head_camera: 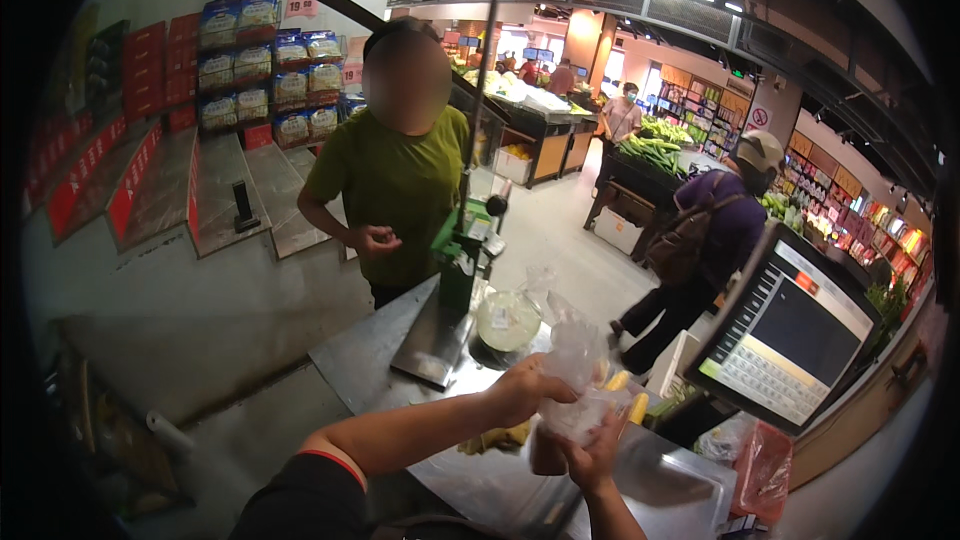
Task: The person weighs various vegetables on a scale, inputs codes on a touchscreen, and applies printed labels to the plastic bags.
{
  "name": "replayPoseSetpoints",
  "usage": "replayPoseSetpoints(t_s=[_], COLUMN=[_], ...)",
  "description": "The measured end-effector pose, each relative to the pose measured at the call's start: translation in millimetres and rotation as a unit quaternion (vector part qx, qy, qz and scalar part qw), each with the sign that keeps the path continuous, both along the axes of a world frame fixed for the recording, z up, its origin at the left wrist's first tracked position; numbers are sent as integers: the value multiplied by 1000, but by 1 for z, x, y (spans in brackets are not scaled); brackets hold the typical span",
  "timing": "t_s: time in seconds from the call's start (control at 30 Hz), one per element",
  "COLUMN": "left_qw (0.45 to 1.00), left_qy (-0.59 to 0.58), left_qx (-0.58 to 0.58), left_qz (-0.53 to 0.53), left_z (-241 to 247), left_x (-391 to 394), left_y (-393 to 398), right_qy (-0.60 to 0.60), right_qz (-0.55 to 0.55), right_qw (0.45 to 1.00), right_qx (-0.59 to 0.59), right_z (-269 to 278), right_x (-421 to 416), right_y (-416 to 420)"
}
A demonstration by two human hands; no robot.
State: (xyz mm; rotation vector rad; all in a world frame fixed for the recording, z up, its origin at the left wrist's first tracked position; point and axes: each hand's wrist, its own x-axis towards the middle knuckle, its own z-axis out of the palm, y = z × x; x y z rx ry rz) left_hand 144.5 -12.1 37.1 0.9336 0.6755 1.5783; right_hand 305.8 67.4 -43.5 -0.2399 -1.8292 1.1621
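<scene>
My left hand (525,392) grips the gathered upper part of a clear plastic bag (574,349) above a metal counter (442,476). Lower down, my right hand (594,454) holds the same bag from the right side. What the bag contains is hard to make out. A brownish object (549,454) shows just below it, partly hidden by my hands. Yellow corn cobs (638,408) lie behind the bag. Left of my right hand, a brownish-yellow item (504,438) rests on the counter under my left forearm. Beyond my left hand sits a round, pale green item wrapped in clear plastic (508,321).
A green bag-neck sealer (459,259) stands on the counter's far side, near a person in a green shirt (397,187). To the right are a touchscreen (791,330) and a red plastic basket (763,465). Another person with a backpack (686,236) stands by a vegetable stand (645,172).
</scene>
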Motion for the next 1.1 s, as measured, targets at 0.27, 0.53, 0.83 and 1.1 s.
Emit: replayPoseSetpoints(t_s=[0.27,0.53,0.83,1.1], left_qw=[891,731,620,597], left_qy=[436,575,545,541], left_qx=[-81,52,-92,-125], left_qz=[97,365,557,579], left_z=[-42,-28,-57,-44], left_x=[-177,-294,-335,-319], left_y=[51,81,83,71], right_qy=[-345,-325,-113,-67], right_qz=[-7,-173,-61,10], right_qw=[936,929,913,918], right_qx=[-74,-39,388,390], right_z=[-40,-26,147,29], right_x=[-176,-260,-343,-270], right_y=[12,40,99,-3])
